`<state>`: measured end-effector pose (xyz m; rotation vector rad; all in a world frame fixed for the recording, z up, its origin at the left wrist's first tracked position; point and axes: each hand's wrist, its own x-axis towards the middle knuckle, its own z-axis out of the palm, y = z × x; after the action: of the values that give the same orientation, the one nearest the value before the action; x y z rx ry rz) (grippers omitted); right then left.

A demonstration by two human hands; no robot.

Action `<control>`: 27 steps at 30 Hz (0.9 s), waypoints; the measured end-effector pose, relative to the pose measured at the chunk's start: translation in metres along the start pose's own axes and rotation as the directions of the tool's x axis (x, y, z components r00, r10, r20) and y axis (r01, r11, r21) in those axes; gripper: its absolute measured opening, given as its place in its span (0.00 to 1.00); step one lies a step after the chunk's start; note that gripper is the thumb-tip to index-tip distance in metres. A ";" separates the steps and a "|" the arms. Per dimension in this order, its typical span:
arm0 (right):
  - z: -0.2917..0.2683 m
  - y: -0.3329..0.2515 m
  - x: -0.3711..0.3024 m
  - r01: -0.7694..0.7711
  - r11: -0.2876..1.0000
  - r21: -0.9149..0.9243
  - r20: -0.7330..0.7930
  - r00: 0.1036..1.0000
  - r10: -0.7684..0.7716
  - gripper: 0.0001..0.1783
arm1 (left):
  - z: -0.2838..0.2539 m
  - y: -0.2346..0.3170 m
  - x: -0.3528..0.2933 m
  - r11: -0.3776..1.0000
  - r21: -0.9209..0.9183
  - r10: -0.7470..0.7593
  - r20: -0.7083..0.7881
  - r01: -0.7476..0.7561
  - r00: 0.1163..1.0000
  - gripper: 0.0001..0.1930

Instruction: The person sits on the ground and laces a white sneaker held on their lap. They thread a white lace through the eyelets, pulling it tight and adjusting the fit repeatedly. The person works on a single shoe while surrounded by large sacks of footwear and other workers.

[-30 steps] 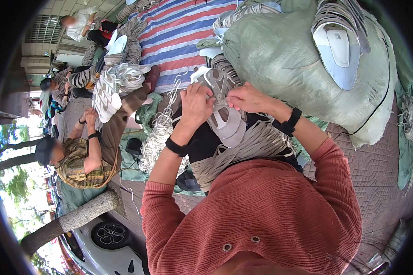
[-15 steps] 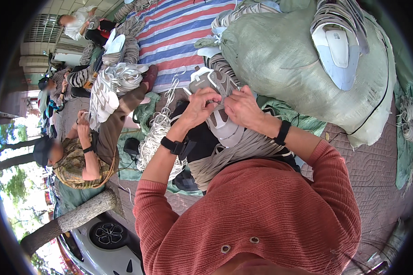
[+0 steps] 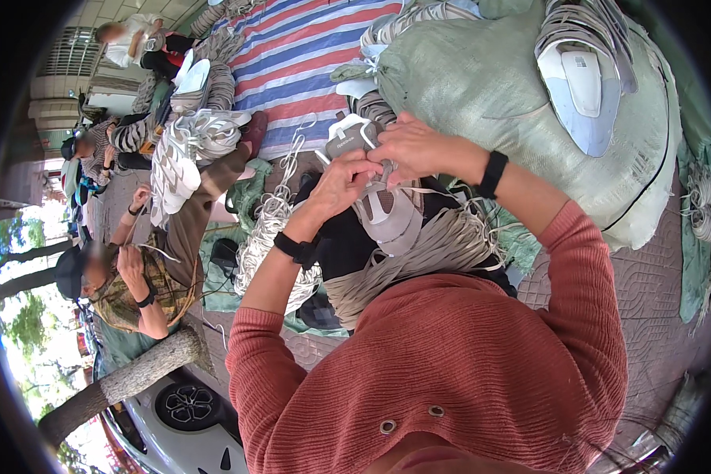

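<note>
Head view | Right hand (image 3: 419, 150) shifts, joining left hand (image 3: 336, 188) over shoe upper (image 3: 393, 227), lap's (image 3: 344, 254) far edge | work nears tongue (image 3: 351, 141) | grips unclear

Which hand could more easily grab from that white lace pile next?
Probably the left hand. The white lace pile lies on that side, while the right hand is farther across. Both hands are at the grey shoe upper, so neither looks free.

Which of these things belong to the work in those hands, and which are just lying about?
In hand:
grey shoe upper, at the left hand and right hand
laces across the lap, probably

Apparently just lying about:
striped sheet
pale green sack
</note>
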<state>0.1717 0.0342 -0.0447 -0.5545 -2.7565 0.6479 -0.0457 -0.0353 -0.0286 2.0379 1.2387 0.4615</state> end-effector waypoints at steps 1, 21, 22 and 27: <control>-0.005 0.001 0.003 0.008 0.998 0.066 0.091 0.996 -0.014 0.15 | -0.001 0.001 0.000 0.999 0.000 -0.051 0.020 0.051 0.998 0.10; 0.021 0.015 -0.013 0.092 0.962 0.258 -0.174 0.984 -0.047 0.11 | -0.128 -0.056 -0.013 0.802 0.439 -0.055 -0.619 0.404 0.783 0.08; 0.021 0.014 -0.012 0.097 0.959 0.265 -0.155 0.986 -0.057 0.10 | -0.180 -0.084 -0.040 0.730 0.592 0.220 -0.678 0.343 0.701 0.08; 0.027 0.021 -0.005 0.137 0.942 0.305 -0.123 0.987 -0.104 0.09 | -0.419 -0.067 -0.270 0.285 0.371 0.456 -0.863 0.884 0.215 0.16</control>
<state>0.1734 0.0396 -0.0789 -0.3345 -2.4957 0.9721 -0.4738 -0.0933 0.2283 2.0370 3.5056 1.0913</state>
